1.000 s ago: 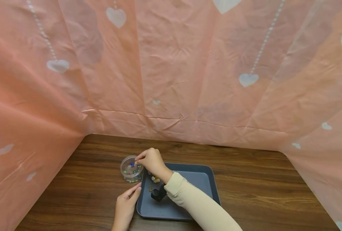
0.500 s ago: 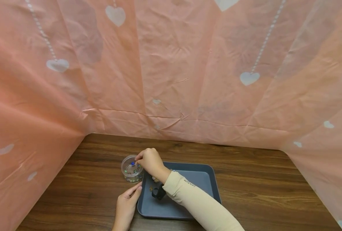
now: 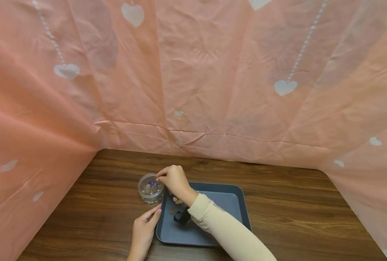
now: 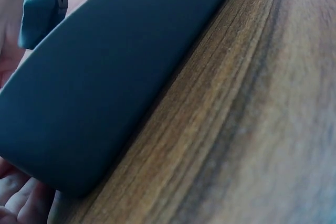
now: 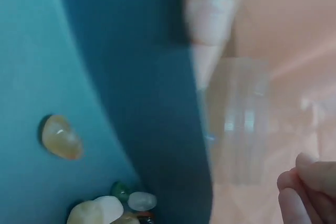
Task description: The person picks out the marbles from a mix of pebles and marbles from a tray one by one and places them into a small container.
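Note:
My right hand (image 3: 176, 181) is above the rim of a clear round jar (image 3: 146, 197) in the head view, its thumb and fingertips close together. In the right wrist view the same fingertips (image 5: 299, 177) nearly meet; whether something small is between them cannot be seen. Several blue and green marbles lie in the jar. Against the left side of the dark grey-blue tray (image 3: 213, 203) rests my left hand (image 3: 143, 232), with thumb and fingers extended to its outer edge. Inside the tray, an amber-coloured stone (image 5: 62, 137) lies apart from a pale stone (image 5: 107, 209) and other small stones.
A brown wood-grain table (image 3: 297, 210) lies under everything. Pink cloth with white hearts (image 3: 193, 90) hangs at the back and both sides. The right wrist bears a black camera (image 3: 181, 216) over the tray, and the sleeve (image 3: 227, 224) covers the tray's lower right part.
The right hand's fingertips have risen slightly and shifted a little right above the jar. The left hand keeps its place at the tray's edge. The head view has shifted slightly.

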### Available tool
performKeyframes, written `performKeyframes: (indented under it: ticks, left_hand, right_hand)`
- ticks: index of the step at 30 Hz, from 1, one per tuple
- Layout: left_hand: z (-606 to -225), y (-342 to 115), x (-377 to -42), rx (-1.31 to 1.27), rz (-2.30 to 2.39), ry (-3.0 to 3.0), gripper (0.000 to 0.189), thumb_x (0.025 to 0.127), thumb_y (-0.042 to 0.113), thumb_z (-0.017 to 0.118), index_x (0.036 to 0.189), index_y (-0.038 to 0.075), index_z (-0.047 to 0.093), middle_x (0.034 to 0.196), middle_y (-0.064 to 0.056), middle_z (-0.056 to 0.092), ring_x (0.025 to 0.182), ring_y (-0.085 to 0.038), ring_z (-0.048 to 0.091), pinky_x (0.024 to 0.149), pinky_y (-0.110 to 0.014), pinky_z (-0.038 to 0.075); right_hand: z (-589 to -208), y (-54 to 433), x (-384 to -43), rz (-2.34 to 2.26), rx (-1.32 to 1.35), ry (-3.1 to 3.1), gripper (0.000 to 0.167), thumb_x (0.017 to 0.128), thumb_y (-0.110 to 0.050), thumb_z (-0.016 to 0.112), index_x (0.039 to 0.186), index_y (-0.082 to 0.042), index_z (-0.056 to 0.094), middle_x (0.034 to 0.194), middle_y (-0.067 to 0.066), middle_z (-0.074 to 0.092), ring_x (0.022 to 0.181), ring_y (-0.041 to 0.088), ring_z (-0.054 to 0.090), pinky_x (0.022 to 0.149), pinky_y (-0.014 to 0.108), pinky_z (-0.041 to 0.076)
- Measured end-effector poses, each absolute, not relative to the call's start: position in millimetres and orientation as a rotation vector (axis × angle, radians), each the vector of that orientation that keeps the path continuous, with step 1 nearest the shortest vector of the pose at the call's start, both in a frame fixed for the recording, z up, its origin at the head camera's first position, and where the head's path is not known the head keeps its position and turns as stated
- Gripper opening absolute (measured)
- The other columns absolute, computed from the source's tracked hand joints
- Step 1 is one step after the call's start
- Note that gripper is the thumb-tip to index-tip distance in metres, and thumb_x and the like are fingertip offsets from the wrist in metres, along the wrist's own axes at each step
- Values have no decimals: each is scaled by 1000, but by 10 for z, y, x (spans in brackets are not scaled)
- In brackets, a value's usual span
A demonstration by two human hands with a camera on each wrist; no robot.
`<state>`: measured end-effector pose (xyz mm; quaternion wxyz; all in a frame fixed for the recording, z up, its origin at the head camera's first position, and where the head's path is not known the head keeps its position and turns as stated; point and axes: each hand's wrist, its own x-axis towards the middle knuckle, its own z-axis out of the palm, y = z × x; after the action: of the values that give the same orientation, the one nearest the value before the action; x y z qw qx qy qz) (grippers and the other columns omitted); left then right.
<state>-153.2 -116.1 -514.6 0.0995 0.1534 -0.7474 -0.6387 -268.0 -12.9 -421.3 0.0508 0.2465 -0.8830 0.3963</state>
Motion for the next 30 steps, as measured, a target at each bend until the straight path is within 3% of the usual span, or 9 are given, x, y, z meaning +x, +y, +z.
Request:
performKeyframes:
  ticks: [6, 13, 25, 30]
  left_hand:
    - [-5153, -1168, -1525, 442, -1895, -2195, 28, 94, 22, 69, 114, 3, 74, 116, -13, 73, 95, 10, 62, 81, -10, 50]
    - [-5158, -1152, -1530, 441, -1928, -2180, 29, 94, 22, 69, 115, 2, 73, 117, -13, 73, 94, 10, 62, 80, -11, 51]
    - [-5163, -1155, -1541, 451, -1964, -2162, 30, 94, 21, 69, 116, 0, 72, 117, -15, 73, 91, 10, 62, 78, -12, 52]
    - [-5160, -1156, -1542, 466, -1957, -2169, 30, 94, 22, 69, 116, 1, 73, 116, -14, 73, 92, 10, 62, 78, -13, 52]
  right_hand:
    - [-4217, 150, -2671, 1524, 514, -2608, 11, 85, -10, 77, 92, -2, 80, 88, 11, 78, 80, 20, 75, 63, 20, 56]
    - [-4289, 542, -2622, 1768, 159, -2502, 9, 82, -11, 80, 89, -5, 81, 88, 11, 78, 83, 16, 73, 69, 23, 57]
    - [-4530, 781, -2575, 1826, 23, -2498, 12, 80, -3, 78, 92, 1, 79, 88, 17, 77, 72, 2, 66, 64, 16, 52]
    - [-4569, 790, -2579, 1796, 33, -2521, 12, 80, -2, 77, 91, 2, 78, 88, 17, 77, 72, 2, 66, 64, 17, 52]
